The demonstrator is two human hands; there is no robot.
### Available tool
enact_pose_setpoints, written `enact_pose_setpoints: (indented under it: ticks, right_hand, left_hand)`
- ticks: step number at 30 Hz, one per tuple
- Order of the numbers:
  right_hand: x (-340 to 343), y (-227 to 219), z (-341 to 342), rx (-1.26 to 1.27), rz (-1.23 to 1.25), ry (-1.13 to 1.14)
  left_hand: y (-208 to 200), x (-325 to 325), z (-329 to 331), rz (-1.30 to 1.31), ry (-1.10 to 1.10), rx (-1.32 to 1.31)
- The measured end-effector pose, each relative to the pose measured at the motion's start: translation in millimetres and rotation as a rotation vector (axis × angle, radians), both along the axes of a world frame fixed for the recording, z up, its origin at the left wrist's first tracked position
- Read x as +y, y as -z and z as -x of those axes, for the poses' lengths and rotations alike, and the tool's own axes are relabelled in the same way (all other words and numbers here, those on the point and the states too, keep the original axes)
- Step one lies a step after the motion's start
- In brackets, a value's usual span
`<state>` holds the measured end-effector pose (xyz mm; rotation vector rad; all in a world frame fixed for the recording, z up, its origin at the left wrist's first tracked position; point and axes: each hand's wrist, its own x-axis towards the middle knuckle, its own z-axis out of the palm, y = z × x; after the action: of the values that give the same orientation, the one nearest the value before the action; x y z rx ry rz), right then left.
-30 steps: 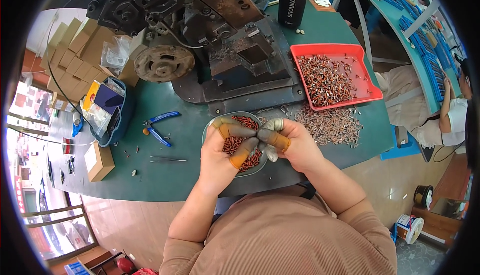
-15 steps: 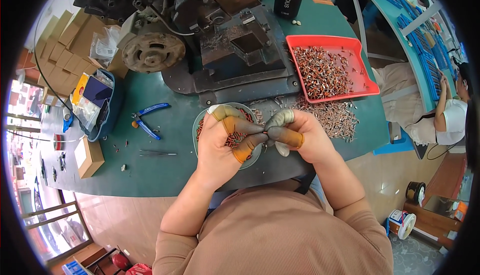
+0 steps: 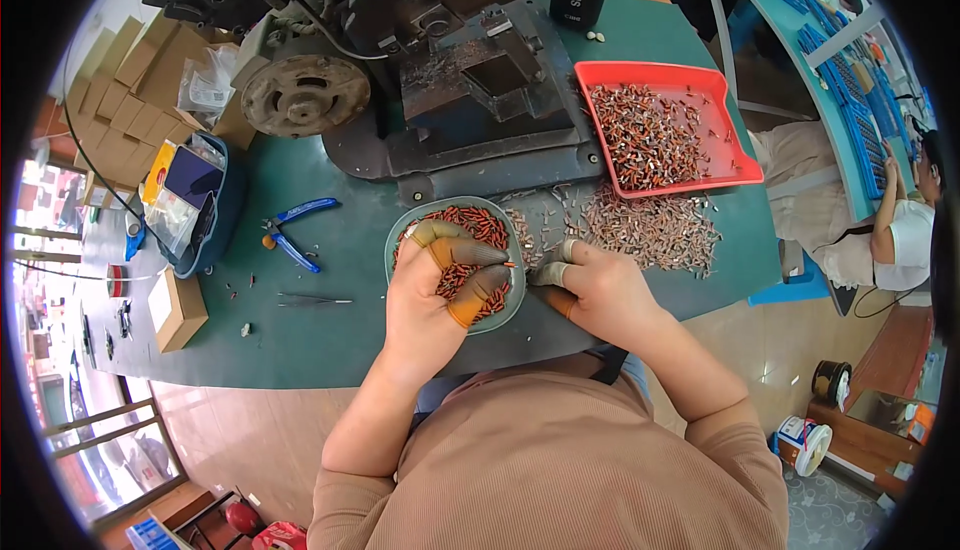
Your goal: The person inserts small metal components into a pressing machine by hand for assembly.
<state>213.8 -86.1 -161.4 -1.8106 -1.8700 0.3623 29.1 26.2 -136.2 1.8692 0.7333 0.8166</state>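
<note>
My left hand (image 3: 430, 280), in finger cots, is over a grey-green bowl (image 3: 511, 305) filled with small orange-brown parts (image 3: 470, 216). Its thumb and fingertips are closed on a small orange-tipped part (image 3: 510, 264), held near the bowl's right rim. Just right of the bowl is my right hand (image 3: 600, 288), also wearing finger cots, its fingers pressed together close to the tabletop. What they hold, if anything, is hidden. Beyond this hand a heap of small pinkish-silver pieces (image 3: 650, 235) is spread on the green table.
A red tray (image 3: 728, 130) of small orange and metal parts stands behind the heap. A heavy machine (image 3: 480, 110) fills the back. To the left lie blue-handled cutters (image 3: 300, 212), tweezers (image 3: 315, 300), a small carton (image 3: 176, 312) and a blue bin (image 3: 215, 235). A co-worker (image 3: 905, 230) sits at right.
My hands, which met at the fingertips, are now apart. The right has moved slightly right, its fingers turned down; the orange-tipped part shows in the left fingertips, and more of the bowl is visible.
</note>
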Motion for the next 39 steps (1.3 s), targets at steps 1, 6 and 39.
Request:
enact_pose_setpoints:
  ticks: [1, 6, 39]
  right_hand:
    - [0, -2, 1, -0.01, -0.002, -0.012]
    - [0, 2, 3, -0.06, -0.013, -0.017]
    - [-59, -13, -13, -0.07, -0.022, 0.052]
  left_hand:
    - [1, 0, 0, -0.001, -0.001, 0.001]
    - [5, -3, 0, 0.235, -0.05, -0.079]
    - [9, -15, 8, 0.149, -0.043, -0.125]
